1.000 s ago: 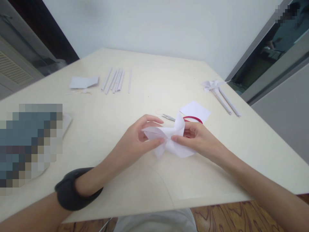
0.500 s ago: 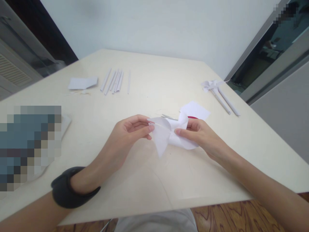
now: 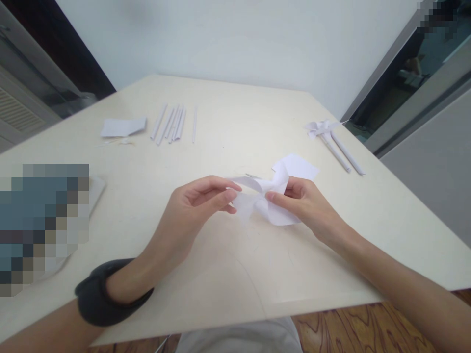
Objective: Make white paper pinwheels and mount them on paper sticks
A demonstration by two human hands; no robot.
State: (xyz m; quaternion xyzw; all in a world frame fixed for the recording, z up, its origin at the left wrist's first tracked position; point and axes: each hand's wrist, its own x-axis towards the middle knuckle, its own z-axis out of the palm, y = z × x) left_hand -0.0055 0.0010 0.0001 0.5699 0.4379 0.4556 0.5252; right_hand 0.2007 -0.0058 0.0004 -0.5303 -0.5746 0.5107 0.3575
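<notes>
A white paper pinwheel (image 3: 275,211) with curled blades is held just above the table, between my two hands. My right hand (image 3: 307,203) pinches it near its middle, thumb in front. At its left side, the thumb and fingertips of my left hand (image 3: 202,201) are closed on a blade's edge. One blade curves up, and another hangs down beside my left fingertips. Behind the pinwheel, the metal tip of the scissors (image 3: 253,176) shows; the rest is hidden. A loose white paper sheet (image 3: 300,165) lies behind my right hand.
Several rolled paper sticks (image 3: 171,125) lie at the back left, beside folded paper (image 3: 123,127) and thin cotton swab-like sticks (image 3: 117,142). Another paper pinwheel (image 3: 322,128) with two paper rolls (image 3: 340,154) rests at the right. A blurred-out object (image 3: 40,220) lies at the left.
The left blade has tilted and opened, leaving a gap between the upper blade and the lower one. My left hand has shifted slightly right; the scissors' red handle is now hidden.
</notes>
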